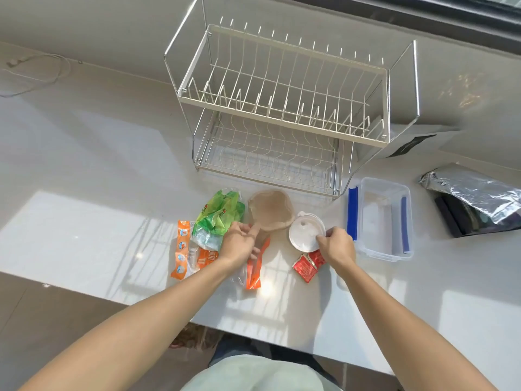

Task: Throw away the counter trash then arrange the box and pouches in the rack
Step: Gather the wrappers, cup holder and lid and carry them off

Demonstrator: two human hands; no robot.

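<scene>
Pinching the white lid (306,234) at its rim, the right hand (337,246) fingers curl just in front of the rack (282,108). Left hand (239,244) fingers lie loosely spread on the brown cup (270,210), beside green wrapper (220,213). Clear box (380,218) and silver pouch (476,196) sit right of the rack on the worktop (84,221).

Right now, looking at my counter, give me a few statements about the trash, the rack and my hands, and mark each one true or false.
1. The rack holds no items. True.
2. The right hand grips the white lid. True.
3. The clear box sits left of the green bag. False: it is on the far right of it.
4. The red sachets lie in the rack. False: on the counter.
5. The left hand is at the brown lid. True.
</scene>
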